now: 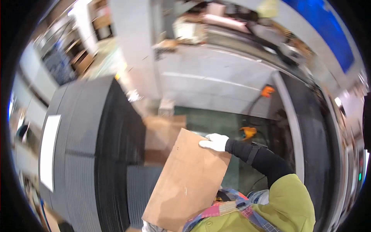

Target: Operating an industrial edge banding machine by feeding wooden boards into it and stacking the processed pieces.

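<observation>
Your right hand (215,142), in a white glove, has its fingers closed over the far edge of a flat brown board (188,178), which slopes from there down toward your body. Your left hand is out of view. Left of the fingers, close by, stands a tall stack of black sheets (89,154); beyond them lies a tan board (164,133) and an orange tool (248,132).

I hold a flat brown board (185,179), plain cardboard or thin wood, I can't tell which. It is rectangular, tilted, its long side running from my chest up and away. My gloved right hand (215,142) grips its far upper corner.
</observation>
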The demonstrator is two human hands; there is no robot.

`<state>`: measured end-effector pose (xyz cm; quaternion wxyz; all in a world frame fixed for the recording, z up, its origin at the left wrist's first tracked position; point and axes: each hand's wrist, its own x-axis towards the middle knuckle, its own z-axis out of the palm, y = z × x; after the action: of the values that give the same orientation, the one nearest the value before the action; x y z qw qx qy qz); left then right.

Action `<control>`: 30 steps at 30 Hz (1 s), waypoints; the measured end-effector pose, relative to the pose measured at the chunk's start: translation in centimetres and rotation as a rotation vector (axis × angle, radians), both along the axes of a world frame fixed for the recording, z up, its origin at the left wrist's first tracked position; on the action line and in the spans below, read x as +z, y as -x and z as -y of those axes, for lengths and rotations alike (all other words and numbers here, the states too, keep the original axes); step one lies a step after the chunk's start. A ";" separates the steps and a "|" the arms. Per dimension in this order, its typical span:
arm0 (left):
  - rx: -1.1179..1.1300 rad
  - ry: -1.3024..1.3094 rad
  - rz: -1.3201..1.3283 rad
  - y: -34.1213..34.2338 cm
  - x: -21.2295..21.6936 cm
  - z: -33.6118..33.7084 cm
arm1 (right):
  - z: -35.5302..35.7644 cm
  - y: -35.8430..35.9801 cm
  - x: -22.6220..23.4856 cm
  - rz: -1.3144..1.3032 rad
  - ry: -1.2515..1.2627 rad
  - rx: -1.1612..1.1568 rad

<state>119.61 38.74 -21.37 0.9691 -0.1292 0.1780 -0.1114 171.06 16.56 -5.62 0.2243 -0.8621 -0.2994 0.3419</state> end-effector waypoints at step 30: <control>-0.664 -0.859 0.437 -87.3 24.1 37.2 | 53.2 -10.8 15.2 0.284 -1.131 -1.460</control>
<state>206.95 1.56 2.78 0.8621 0.3639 0.0343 -0.3509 181.84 -36.59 9.54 0.7310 -0.6333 0.1698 -0.1888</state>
